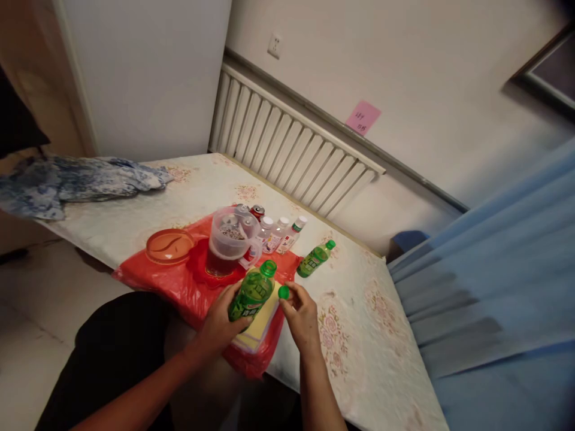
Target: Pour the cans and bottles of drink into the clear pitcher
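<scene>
My left hand (222, 320) is wrapped round the lower part of a green drink bottle (254, 291), which leans a little to the right. No cap sits on its neck. Just right of that neck, my right hand (300, 311) pinches a green bottle cap (283, 292) between thumb and fingers. Behind the bottle stands a clear plastic pitcher (231, 239) with dark, foamy liquid in it, on a red dish (197, 263). Under the left hand and bottle lies a yellow pad (260, 326), on a red plastic bag (173, 290).
A second green bottle (315, 258), capped, stands to the right. Several white-capped bottles (272, 238) and a dark red can (257, 212) are behind the pitcher. An orange lid (169, 246) lies left. Crumpled cloth (90, 182) rests at the table's far left; a radiator (291, 143) lines the wall.
</scene>
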Available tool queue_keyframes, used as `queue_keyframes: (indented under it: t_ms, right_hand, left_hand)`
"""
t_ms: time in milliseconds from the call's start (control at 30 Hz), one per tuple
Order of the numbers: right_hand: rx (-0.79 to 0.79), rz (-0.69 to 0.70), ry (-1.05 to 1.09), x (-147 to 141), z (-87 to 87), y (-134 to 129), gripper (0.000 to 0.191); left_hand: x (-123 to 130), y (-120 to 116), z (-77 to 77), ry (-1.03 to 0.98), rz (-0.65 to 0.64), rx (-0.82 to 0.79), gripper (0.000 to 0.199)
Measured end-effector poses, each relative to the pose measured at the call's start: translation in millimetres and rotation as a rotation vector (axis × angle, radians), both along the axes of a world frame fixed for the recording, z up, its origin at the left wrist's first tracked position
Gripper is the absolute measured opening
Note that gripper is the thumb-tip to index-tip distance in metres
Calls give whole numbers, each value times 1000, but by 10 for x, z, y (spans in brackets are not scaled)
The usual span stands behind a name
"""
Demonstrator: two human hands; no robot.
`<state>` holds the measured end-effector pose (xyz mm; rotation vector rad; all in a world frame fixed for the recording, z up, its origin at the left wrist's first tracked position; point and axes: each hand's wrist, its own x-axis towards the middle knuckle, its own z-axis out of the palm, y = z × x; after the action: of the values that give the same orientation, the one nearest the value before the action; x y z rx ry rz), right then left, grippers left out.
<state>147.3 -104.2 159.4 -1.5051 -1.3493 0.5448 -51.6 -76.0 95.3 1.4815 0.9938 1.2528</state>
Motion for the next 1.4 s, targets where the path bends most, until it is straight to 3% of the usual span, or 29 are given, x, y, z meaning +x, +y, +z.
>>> queue_keyframes:
  t_ms: [167, 367, 667, 1000, 1233, 1400]
  right_hand:
    - [148, 100, -273, 112, 534, -241, 30]
    - [196, 174, -409, 238, 822, -417, 29]
    - [181, 164, -280, 387, 808, -510, 31]
    - [130, 186, -504, 464, 929, -607, 24]
    - [47, 178, -377, 516, 903, -575, 24]
    - [25, 253, -282, 517, 912, -582, 16]
  left_hand:
    - [178, -155, 18, 86, -70, 59, 64]
    - [248, -287, 179, 205, -97, 125, 58]
    - [296, -342, 210, 284, -109, 141, 59]
    - [352, -366, 143, 307, -113, 223, 51]
    - [316, -370, 147, 327, -145, 241, 48]
    - [324, -386, 204, 335, -148, 240, 48]
